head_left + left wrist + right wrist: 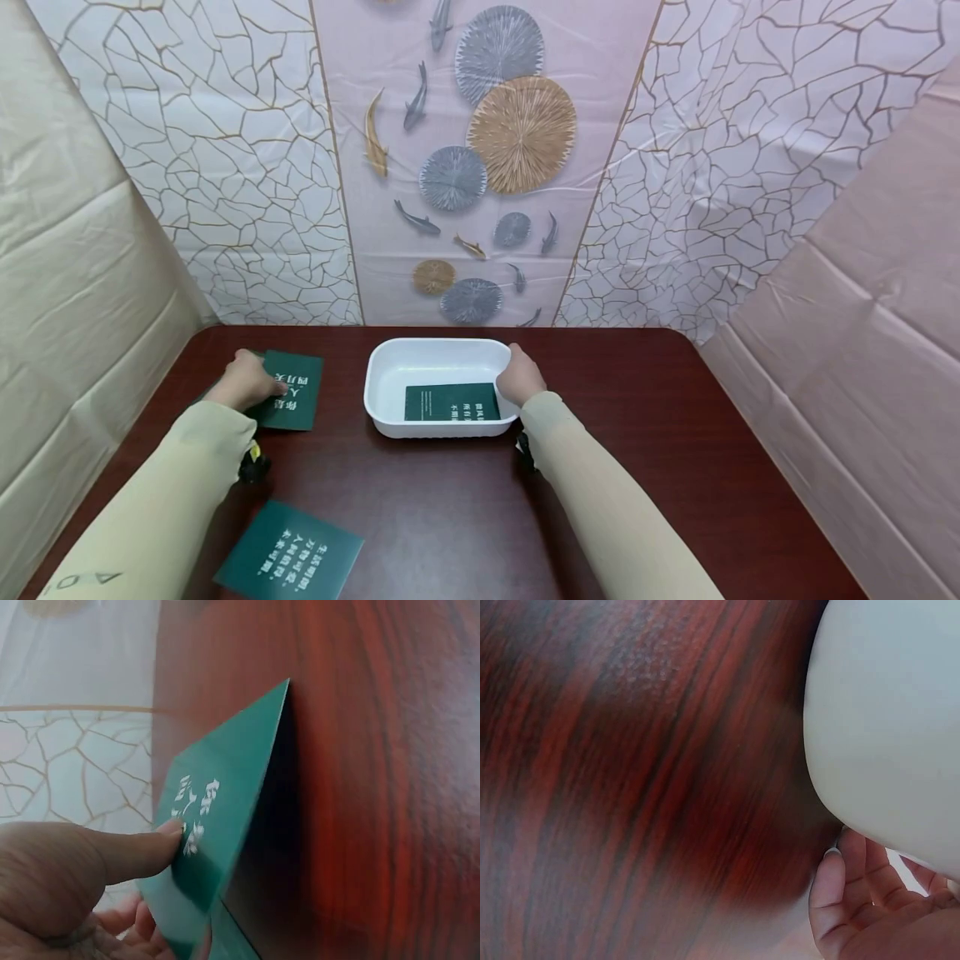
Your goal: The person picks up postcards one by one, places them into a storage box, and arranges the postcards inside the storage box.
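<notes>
My left hand [246,382] pinches a dark green card [297,387] with white printed characters, at the left of the table. In the left wrist view the thumb lies on the printed face of the tilted card [225,780], with the other fingers behind it; part of another green piece [231,939] shows beneath. My right hand [521,377] grips the right end of a white plastic tray [438,429]. In the right wrist view its fingers [829,889] curl at the tray's outer wall [885,712]. Inside the tray lies a green card [452,402] with white print.
Another green card [288,552] with white characters lies near the table's front left, beside the left forearm. The dark red wood-grain table [637,483] meets a patterned cloth backdrop [517,250] behind, with beige cloth [847,333] at both sides.
</notes>
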`<action>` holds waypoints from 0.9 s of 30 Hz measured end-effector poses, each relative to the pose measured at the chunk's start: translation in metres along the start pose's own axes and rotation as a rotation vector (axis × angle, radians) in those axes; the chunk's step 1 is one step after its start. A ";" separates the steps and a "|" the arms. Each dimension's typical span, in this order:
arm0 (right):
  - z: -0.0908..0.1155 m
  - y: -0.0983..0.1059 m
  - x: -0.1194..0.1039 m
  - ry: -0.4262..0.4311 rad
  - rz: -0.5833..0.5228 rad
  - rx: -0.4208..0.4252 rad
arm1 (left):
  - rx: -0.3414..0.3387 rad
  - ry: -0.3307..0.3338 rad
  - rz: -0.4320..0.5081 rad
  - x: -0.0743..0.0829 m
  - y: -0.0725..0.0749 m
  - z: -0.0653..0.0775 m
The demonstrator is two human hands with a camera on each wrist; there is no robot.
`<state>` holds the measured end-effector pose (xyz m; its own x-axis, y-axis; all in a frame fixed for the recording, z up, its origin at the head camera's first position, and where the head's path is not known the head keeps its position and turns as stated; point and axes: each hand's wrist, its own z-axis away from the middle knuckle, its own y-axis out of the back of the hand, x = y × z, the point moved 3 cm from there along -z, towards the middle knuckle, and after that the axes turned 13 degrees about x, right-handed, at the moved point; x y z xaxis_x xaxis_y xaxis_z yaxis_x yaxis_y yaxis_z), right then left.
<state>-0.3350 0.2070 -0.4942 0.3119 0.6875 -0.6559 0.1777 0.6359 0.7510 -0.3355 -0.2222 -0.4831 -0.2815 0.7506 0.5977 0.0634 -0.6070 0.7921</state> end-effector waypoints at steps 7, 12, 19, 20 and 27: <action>0.000 -0.001 0.001 -0.004 -0.007 0.007 | -0.004 -0.117 0.102 0.015 -0.006 -0.005; 0.001 -0.001 0.000 0.004 -0.006 0.011 | 0.060 -0.233 0.135 0.027 -0.003 -0.003; 0.001 0.000 -0.002 0.012 0.007 0.021 | 0.153 -0.346 0.187 0.047 0.009 0.005; 0.001 0.001 -0.002 0.010 0.009 0.021 | 0.177 -0.357 0.197 0.049 0.011 0.006; 0.000 0.001 0.000 0.007 0.014 0.011 | 0.369 -0.403 0.349 0.074 0.018 0.016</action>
<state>-0.3346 0.2072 -0.4938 0.3079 0.6987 -0.6458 0.1835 0.6224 0.7609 -0.3404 -0.1731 -0.4228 0.1922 0.6078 0.7705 0.4313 -0.7576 0.4900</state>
